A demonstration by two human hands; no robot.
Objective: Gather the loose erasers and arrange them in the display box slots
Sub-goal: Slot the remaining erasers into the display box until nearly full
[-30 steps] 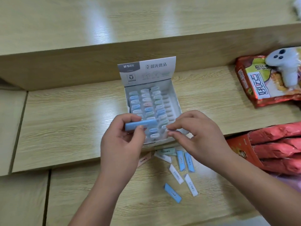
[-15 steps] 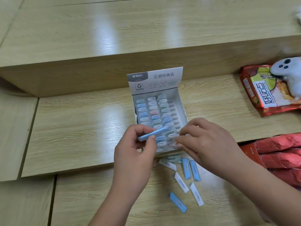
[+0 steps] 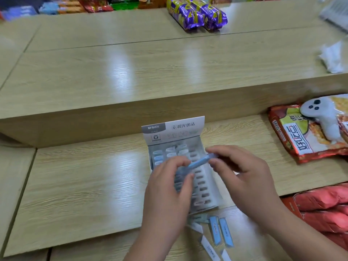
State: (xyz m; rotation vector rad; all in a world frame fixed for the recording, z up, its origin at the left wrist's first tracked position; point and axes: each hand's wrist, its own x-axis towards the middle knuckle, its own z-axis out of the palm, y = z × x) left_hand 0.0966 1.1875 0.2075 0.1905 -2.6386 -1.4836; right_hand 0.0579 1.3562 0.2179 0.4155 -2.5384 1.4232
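**Inspector:** Position of the display box?

**Assistant:** The display box [image 3: 180, 135] stands on the lower level of the table [image 3: 84, 185], with its header card upright at the far edge. Its near edge sits close to a board seam. Behind it the raised step [image 3: 131, 117] forms a wall, near the card but apart from it.

**Inspector:** State of the hands?

**Assistant:** Both are over the box, close together and joined by one item. The left hand [image 3: 169, 187] pinches the lower end of a blue eraser [image 3: 199, 162]. The right hand [image 3: 244, 178] pinches its upper end between thumb and forefinger. The eraser lies tilted above the slots, held clear of them.

**Inspector:** The slots?

**Assistant:** The left columns show pale eraser ends and the right column shows dark openings. Blur prevents a count.

**Inspector:** Loose stock?

**Assistant:** The loose erasers [image 3: 215, 230] lie on the table just in front of the box's near edge, below the right wrist. Two blue ones lie side by side. The white ones lie nearer the bottom edge of view and are partly cut off.

**Inspector:** Room for moving?

**Assistant:** Left of the box, bare board runs wide to the next seam. To the right, a snack packet [image 3: 293, 134] carries a white object [image 3: 323, 117], well apart from the box. Red packs [image 3: 323, 208] lie near the right forearm, beside the loose stock. Purple packets [image 3: 197, 16] sit at the far edge of the upper level, well apart.
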